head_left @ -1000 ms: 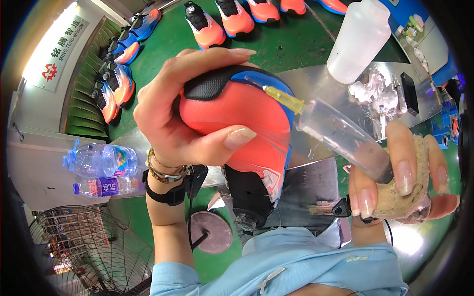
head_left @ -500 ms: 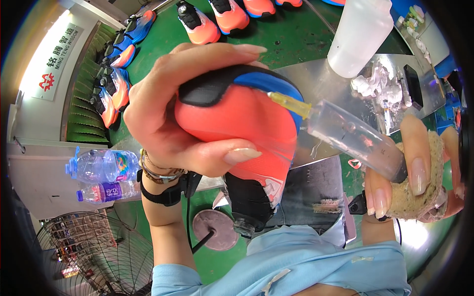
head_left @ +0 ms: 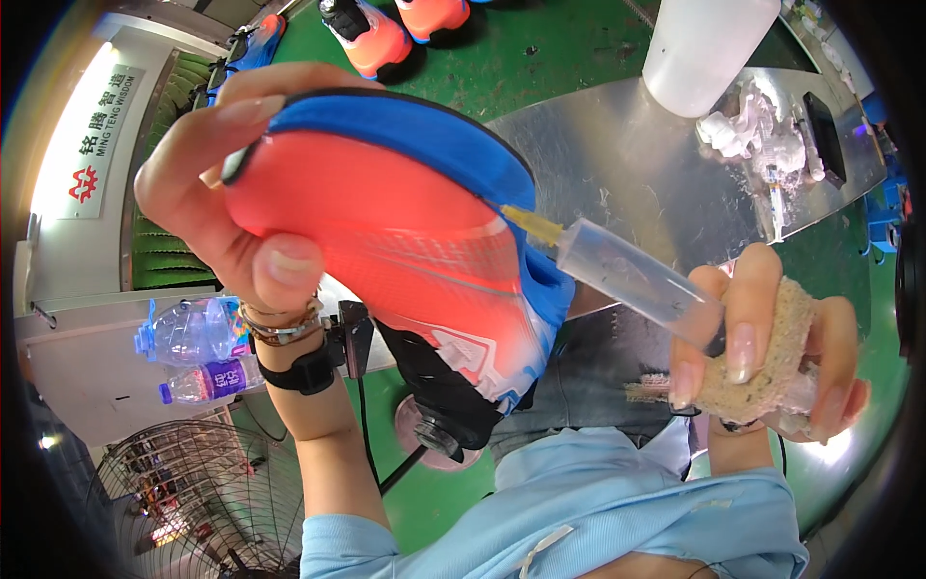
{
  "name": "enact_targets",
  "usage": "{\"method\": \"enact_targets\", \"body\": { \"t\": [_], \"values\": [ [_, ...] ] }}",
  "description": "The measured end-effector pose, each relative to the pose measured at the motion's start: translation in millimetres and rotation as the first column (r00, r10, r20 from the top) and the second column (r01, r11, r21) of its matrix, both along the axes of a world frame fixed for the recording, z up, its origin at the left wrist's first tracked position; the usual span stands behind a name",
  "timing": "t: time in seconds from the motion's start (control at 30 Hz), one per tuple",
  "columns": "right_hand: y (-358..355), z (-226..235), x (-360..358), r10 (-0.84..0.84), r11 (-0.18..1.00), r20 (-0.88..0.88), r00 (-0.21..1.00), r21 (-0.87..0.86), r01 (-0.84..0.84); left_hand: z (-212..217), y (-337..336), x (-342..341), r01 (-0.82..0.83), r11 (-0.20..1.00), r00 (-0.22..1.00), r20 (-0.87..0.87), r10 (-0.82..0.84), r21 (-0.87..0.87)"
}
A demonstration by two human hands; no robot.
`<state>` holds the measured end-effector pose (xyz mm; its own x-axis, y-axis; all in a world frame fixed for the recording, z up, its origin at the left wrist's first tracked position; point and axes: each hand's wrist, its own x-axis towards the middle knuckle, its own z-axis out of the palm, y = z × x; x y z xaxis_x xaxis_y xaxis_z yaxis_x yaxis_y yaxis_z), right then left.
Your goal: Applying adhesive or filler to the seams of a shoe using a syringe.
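Observation:
My left hand [head_left: 231,183] is wrapped round the toe end of a coral, blue and black sports shoe [head_left: 386,203], which is held up tilted with its black collar downward. In my right hand [head_left: 743,328] is a clear syringe [head_left: 627,280] with a yellow dispensing tip [head_left: 532,225]. That tip meets the edge where the shoe's coral side joins its blue band. Cloudy contents show inside the barrel. Tucked into the same hand is a beige, sponge-like pad [head_left: 762,372], with the fingers curled over it.
Behind the shoe is a metal plate [head_left: 608,145] on the green table, bearing a white container [head_left: 709,53], crumpled white material [head_left: 752,125] and a black box [head_left: 823,140]. More shoes [head_left: 371,39] stand at the back. Plastic bottles [head_left: 198,330] and a fan [head_left: 203,492] are at left.
My left hand has moved left and turned the shoe, showing more of its blue band and coral side. The syringe has shifted left, its tip still at the coral-blue edge.

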<state>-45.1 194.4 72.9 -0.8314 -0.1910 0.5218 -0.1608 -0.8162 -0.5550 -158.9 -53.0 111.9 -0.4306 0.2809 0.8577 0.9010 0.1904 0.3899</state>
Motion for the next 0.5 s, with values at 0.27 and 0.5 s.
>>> {"method": "enact_targets", "body": {
  "t": [0.27, 0.5],
  "values": [
    [-7.7, -29.6, -5.2, -0.034, 0.998, -0.034, 0.999, 0.046, 0.035, -7.7, -22.2, -16.5, -0.077, 0.995, 0.997, 0.006, 0.078, -0.069],
    [-9.6, -46.8, 1.7, -0.003, 0.994, 0.081, 0.997, 0.111, -0.006, -13.8, -26.2, -19.4, -0.146, 0.989, 0.987, 0.07, 0.147, -0.022]
  ]
}}
